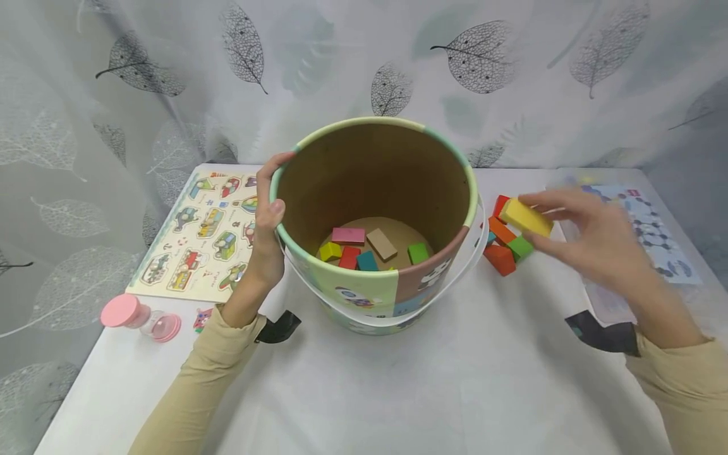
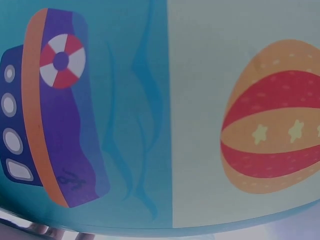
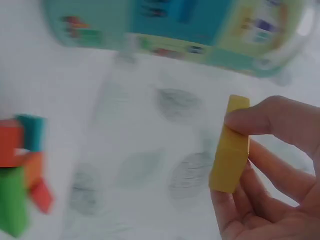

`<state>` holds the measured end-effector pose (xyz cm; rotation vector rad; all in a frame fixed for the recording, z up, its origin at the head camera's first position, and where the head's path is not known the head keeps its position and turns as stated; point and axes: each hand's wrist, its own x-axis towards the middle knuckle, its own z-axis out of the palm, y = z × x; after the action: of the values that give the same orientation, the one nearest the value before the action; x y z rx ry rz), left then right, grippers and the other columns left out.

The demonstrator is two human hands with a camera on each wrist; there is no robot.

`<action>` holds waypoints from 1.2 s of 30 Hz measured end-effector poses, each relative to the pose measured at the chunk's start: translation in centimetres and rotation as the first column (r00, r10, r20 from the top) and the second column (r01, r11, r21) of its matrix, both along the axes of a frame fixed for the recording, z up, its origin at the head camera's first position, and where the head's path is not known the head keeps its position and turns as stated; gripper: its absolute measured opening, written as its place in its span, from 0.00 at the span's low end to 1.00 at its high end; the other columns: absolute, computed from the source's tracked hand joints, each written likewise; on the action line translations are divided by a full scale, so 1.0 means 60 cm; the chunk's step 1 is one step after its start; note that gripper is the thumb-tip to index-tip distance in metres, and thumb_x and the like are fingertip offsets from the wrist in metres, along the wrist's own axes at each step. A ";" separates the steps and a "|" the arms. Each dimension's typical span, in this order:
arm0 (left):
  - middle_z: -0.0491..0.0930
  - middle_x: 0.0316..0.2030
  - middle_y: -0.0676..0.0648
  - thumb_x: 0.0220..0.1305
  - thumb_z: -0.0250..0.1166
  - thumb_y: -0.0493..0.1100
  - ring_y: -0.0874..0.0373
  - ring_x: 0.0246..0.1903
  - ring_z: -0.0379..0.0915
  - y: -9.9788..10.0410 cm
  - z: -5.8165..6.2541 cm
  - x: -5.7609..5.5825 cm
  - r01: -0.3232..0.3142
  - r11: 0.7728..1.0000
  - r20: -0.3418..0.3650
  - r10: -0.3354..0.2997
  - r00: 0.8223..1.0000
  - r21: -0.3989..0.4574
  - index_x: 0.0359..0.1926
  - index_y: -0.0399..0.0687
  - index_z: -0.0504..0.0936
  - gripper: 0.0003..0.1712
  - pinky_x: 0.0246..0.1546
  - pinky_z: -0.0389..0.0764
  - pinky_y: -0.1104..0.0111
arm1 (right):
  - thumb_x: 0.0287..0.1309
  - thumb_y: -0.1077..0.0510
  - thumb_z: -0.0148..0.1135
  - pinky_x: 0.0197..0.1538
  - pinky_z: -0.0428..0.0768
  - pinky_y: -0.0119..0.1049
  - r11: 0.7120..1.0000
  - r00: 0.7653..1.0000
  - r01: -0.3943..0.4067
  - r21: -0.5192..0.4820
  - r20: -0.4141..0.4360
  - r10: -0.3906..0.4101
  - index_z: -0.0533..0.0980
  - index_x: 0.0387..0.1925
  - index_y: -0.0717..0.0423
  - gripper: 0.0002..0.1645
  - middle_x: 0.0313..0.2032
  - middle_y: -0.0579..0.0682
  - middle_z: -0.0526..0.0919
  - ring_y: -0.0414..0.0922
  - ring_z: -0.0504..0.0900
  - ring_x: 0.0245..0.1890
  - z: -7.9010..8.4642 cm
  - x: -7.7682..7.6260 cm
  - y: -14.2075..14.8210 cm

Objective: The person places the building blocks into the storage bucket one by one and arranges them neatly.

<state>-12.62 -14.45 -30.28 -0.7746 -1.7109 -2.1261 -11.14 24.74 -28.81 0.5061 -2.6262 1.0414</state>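
A round bucket with printed pictures and a white handle stands in the middle of the table. My left hand grips its rim on the left side, thumb over the edge; the left wrist view shows only the bucket's printed wall. Inside lie several blocks, among them a pink block, a plain wooden block and a green block. To the right, my right hand pinches a yellow block between thumb and fingers, above a small pile of coloured blocks.
A picture puzzle board lies left of the bucket. Before it are a pink-capped small container and a little pink figure. At the right, a clear plastic case with a printed sheet lies flat. A leaf-patterned curtain hangs behind.
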 end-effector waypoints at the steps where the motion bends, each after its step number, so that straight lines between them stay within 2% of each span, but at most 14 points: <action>1: 0.62 0.64 0.37 0.60 0.51 0.61 0.40 0.63 0.58 0.000 0.000 0.000 0.000 1.000 -0.001 0.000 1.000 0.001 0.68 0.49 0.59 0.38 0.62 0.64 0.56 | 0.40 0.75 0.72 0.46 0.69 0.11 0.998 1.000 -0.003 -0.063 -0.018 0.002 0.80 0.53 0.59 0.32 0.47 0.35 0.83 0.25 0.76 0.41 0.018 -0.001 -0.002; 3: 0.62 0.64 0.38 0.60 0.51 0.60 0.40 0.63 0.58 0.000 0.000 0.001 0.004 1.000 0.000 -0.004 1.000 0.007 0.68 0.49 0.59 0.38 0.62 0.64 0.57 | 0.38 0.79 0.70 0.47 0.73 0.16 0.979 0.994 -0.061 -0.196 -0.096 0.043 0.80 0.51 0.65 0.32 0.45 0.34 0.84 0.32 0.80 0.42 0.050 -0.002 -0.012; 5: 0.62 0.64 0.37 0.60 0.51 0.60 0.40 0.63 0.58 0.001 0.001 0.000 0.011 1.000 -0.001 -0.011 1.000 0.011 0.67 0.49 0.59 0.38 0.62 0.64 0.57 | 0.35 0.83 0.67 0.49 0.76 0.22 0.928 0.978 -0.175 -0.328 -0.170 0.124 0.79 0.49 0.72 0.31 0.46 0.47 0.86 0.40 0.81 0.44 0.081 -0.003 -0.031; 7: 0.62 0.64 0.38 0.60 0.51 0.60 0.41 0.62 0.59 0.003 0.001 -0.001 0.016 1.000 -0.002 -0.016 1.000 0.013 0.67 0.50 0.59 0.37 0.62 0.65 0.57 | 0.34 0.85 0.66 0.51 0.77 0.26 0.881 0.953 -0.279 -0.381 -0.224 0.205 0.78 0.48 0.77 0.31 0.46 0.57 0.85 0.45 0.82 0.45 0.108 -0.001 -0.056; 10: 0.62 0.64 0.38 0.60 0.51 0.60 0.41 0.63 0.58 0.005 0.001 -0.003 0.020 1.000 -0.005 -0.020 1.000 0.012 0.67 0.49 0.59 0.37 0.62 0.64 0.57 | 0.35 0.83 0.68 0.52 0.78 0.27 0.897 0.929 -0.339 -0.284 -0.250 0.272 0.78 0.50 0.72 0.33 0.47 0.60 0.83 0.45 0.82 0.47 0.137 -0.001 -0.097; 12: 0.62 0.64 0.38 0.60 0.51 0.60 0.41 0.63 0.58 0.007 0.001 -0.004 0.020 1.000 -0.006 -0.020 1.000 0.009 0.67 0.49 0.59 0.37 0.63 0.64 0.58 | 0.35 0.83 0.69 0.53 0.78 0.28 0.913 0.921 -0.351 -0.206 -0.249 0.298 0.79 0.52 0.69 0.35 0.48 0.60 0.83 0.45 0.81 0.48 0.147 -0.004 -0.120; 14: 0.62 0.64 0.37 0.60 0.51 0.60 0.40 0.63 0.58 0.008 0.001 -0.005 0.020 1.000 -0.004 -0.020 1.000 0.007 0.67 0.50 0.59 0.37 0.63 0.64 0.57 | 0.35 0.82 0.70 0.53 0.78 0.27 0.916 0.914 -0.367 -0.161 -0.246 0.323 0.79 0.53 0.65 0.36 0.48 0.56 0.83 0.43 0.80 0.48 0.148 -0.012 -0.138; 17: 0.62 0.64 0.38 0.60 0.51 0.60 0.40 0.63 0.58 0.009 -0.001 -0.003 0.014 1.000 0.004 -0.014 1.000 0.001 0.68 0.50 0.60 0.38 0.63 0.64 0.57 | 0.37 0.80 0.70 0.53 0.78 0.27 0.885 0.898 -0.422 -0.198 -0.227 0.378 0.79 0.52 0.65 0.34 0.47 0.53 0.82 0.43 0.80 0.47 0.139 -0.022 -0.158; 21: 0.62 0.65 0.39 0.60 0.51 0.60 0.40 0.63 0.58 0.007 -0.004 -0.001 0.005 1.000 0.012 -0.005 1.000 -0.002 0.68 0.50 0.59 0.38 0.62 0.64 0.56 | 0.40 0.78 0.70 0.52 0.78 0.26 0.870 0.894 -0.441 -0.221 -0.190 0.406 0.79 0.51 0.65 0.31 0.46 0.48 0.82 0.42 0.79 0.45 0.128 -0.030 -0.174; 27: 0.62 0.64 0.38 0.60 0.51 0.61 0.40 0.63 0.58 0.004 -0.005 0.000 -0.008 1.000 0.006 0.008 1.000 -0.005 0.68 0.49 0.59 0.39 0.62 0.64 0.56 | 0.39 0.78 0.71 0.51 0.78 0.27 0.877 0.902 -0.428 -0.217 -0.169 0.398 0.79 0.51 0.66 0.31 0.46 0.47 0.82 0.45 0.79 0.45 0.124 -0.038 -0.181; 36: 0.62 0.64 0.38 0.60 0.50 0.61 0.39 0.63 0.57 0.002 -0.003 0.000 -0.037 0.999 -0.008 0.037 0.999 -0.007 0.68 0.48 0.59 0.39 0.62 0.64 0.56 | 0.41 0.77 0.70 0.52 0.79 0.28 0.868 0.898 -0.439 -0.234 -0.153 0.413 0.80 0.50 0.66 0.29 0.45 0.49 0.82 0.44 0.80 0.44 0.128 -0.048 -0.193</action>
<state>-12.61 -14.36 -30.45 -0.7467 -1.7168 -2.0911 -14.04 13.18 -21.15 1.0769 -2.2874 1.4283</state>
